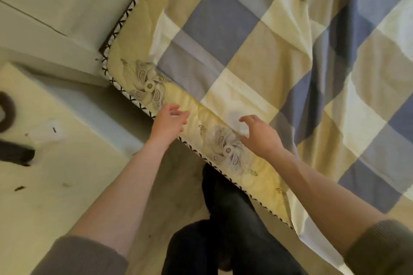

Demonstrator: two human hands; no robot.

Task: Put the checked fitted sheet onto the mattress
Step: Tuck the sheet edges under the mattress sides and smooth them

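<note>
Checked fitted sheet (257, 51) in blue, tan and cream squares lies spread loosely over the mattress (134, 51), beyond and to the right of our fingers, with its near edge running slantwise just past the fingertips. We see a bare strip of the yellow quilted mattress top between that edge and the mattress's black-and-white braided border, and both our hands hover over this strip. Our left hand (168, 124) sits at the border, its fingers (178, 115) loosely curled and parted, gripping nothing; the sheet's edge lies a little beyond them, apart from the tips. Our right hand (260, 136) is spread with fingers (244, 119) bent like a claw, released, the tips right at the sheet's cream edge; we cannot tell whether they touch the cloth. A printed floral swirl (228, 152) on the mattress shows just below the right hand, and another one (148, 86) lies beyond the left fingers near the rounded corner. To the right of our right forearm the sheet hangs over the mattress side. Our dark trouser leg (228, 219) stands on the floor (55, 196) between our forearms.
</note>
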